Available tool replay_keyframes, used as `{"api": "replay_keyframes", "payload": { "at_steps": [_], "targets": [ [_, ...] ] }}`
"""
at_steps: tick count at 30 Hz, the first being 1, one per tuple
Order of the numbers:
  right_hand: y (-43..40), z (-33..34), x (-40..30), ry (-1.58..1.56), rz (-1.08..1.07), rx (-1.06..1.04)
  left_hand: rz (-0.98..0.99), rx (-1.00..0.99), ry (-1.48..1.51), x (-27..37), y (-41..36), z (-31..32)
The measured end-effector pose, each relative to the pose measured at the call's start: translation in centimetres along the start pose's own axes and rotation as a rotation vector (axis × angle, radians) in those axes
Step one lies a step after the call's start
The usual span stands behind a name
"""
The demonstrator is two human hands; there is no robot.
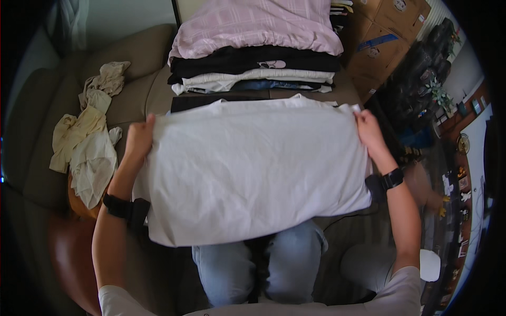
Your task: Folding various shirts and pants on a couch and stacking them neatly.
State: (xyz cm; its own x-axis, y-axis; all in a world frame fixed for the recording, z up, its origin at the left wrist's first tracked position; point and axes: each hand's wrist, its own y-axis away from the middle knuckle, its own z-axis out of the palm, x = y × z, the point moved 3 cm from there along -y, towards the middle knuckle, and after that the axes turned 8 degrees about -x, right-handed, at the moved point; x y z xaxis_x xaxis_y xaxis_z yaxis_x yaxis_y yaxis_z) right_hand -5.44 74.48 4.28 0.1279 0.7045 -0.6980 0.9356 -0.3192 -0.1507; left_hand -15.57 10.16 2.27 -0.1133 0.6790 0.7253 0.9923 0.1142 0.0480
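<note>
A white cloth garment (253, 170) is stretched wide in front of me, above my knees. My left hand (141, 136) grips its upper left corner, and my right hand (367, 128) pinches the upper right corner. The lower edge hangs free over my jeans. Just beyond its far edge lies a dark folded cloth (197, 103), partly covered. Behind that rises a stack of folded clothes, with a black garment (221, 61) above white and denim pieces and a pink checked cloth (257, 29) on top. The fingertips are partly hidden by the cloth.
Rumpled cream and white clothes (93, 146) lie on the brown sofa (132, 93) at the left. Cardboard boxes (383, 43) stand at the back right. Another person's blurred arm (421, 185) and leg (365, 262) show at the right. A thin black cable (348, 215) runs below the garment's right side.
</note>
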Motion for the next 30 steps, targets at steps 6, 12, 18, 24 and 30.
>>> {"api": "replay_keyframes", "payload": {
  "at_steps": [6,12,18,24,30],
  "targets": [
    [1.8,-1.1,-0.8,-0.369,0.102,-0.099,0.14,-0.218,0.459,1.2,1.0,0.9],
    [0.6,-1.1,-1.4,-0.366,0.039,-0.037,0.282,-0.012,0.248,2.0,-0.4,1.3],
    [2.2,0.1,0.5,-0.544,0.257,-0.156,0.017,-0.12,0.263,0.2,-0.8,2.1],
    [7.4,-3.3,-0.8,-0.846,0.215,-0.431,0.02,-0.376,0.473,0.2,4.2,0.2],
    [9.1,-3.4,0.5,-0.777,0.181,-0.281,0.235,-0.048,0.087,0.2,6.1,-1.6]
  ]
}}
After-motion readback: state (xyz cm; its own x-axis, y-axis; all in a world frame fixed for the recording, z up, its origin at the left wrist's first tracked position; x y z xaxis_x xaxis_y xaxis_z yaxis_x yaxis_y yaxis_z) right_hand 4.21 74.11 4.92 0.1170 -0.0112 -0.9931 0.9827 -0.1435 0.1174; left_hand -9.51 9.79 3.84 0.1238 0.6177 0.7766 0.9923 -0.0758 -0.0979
